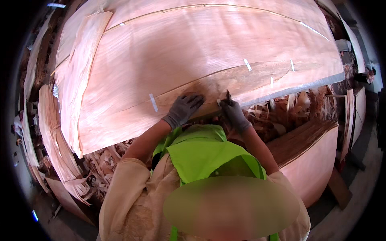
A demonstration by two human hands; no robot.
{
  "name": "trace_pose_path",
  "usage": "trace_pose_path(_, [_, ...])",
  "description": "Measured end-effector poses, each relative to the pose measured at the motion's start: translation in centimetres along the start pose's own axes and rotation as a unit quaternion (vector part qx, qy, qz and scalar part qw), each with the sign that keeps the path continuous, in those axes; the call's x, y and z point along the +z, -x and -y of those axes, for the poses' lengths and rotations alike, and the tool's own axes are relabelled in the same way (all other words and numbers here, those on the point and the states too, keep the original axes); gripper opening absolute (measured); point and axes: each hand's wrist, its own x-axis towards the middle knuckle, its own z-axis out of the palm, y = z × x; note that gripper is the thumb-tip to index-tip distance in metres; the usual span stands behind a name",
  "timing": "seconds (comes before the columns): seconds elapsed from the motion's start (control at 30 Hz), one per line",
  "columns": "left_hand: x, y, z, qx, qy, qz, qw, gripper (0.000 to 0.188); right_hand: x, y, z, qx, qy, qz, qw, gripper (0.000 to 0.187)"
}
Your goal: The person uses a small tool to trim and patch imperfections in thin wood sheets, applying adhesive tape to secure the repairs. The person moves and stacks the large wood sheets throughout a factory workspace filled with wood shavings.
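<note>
A large, pale pinkish wood veneer sheet (169, 52) lies across the bench in front of me. A darker, rough patch (241, 82) runs along its near edge, with a curved seam above it. Short strips of white tape (153, 103) stick to the sheet around that patch. My left hand (185, 109), in a grey glove, lies flat on the sheet at the patch's left part. In a matching glove, my right hand (234, 113) is closed around a slim dark tool (228, 94) at the near edge; its exact kind is unclear.
Narrow veneer strips (86, 72) lie over the sheet's left side. A thin, long strip (169, 9) curves across the far part. Curled veneer scraps (277, 116) heap below the near edge. Veneer stacks stand at right (309, 156) and left (56, 132).
</note>
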Motion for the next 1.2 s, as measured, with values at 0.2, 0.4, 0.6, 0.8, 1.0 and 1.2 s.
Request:
trace_pose_path(0.2, [1.8, 0.8, 0.5, -0.014, 0.09, 0.021, 0.996, 0.045, 0.9, -6.8, -3.8, -0.083, 0.272, -0.103, 0.953, 0.037])
trace_pose_path(0.4, [3.4, 2.0, 1.1, -0.019, 0.139, -0.061, 0.988, 0.049, 1.1, -4.5, -0.9, -0.269, 0.41, -0.058, 0.87, 0.046])
trace_pose_path(0.6, [-3.1, 5.8, 3.1, -0.102, -0.022, -0.058, 0.993, 0.04, 2.3, -1.8, 1.3, -0.094, 0.525, -0.118, 0.838, 0.047])
trace_pose_path(0.8, [-8.1, 18.0, 11.7, -0.392, -0.05, -0.102, 0.913, 0.044, -6.5, -3.9, -8.1, -0.113, 0.175, -0.109, 0.972, 0.034])
trace_pose_path(1.0, [-8.4, 19.2, 6.2, -0.35, -0.077, -0.055, 0.932, 0.055, -7.2, -3.4, -12.2, -0.038, -0.186, -0.06, 0.98, 0.013])
trace_pose_path(1.2, [-3.1, 14.7, 1.4, -0.165, -0.068, 0.045, 0.983, 0.068, -4.1, -2.2, -9.6, 0.024, -0.291, -0.091, 0.952, 0.013])
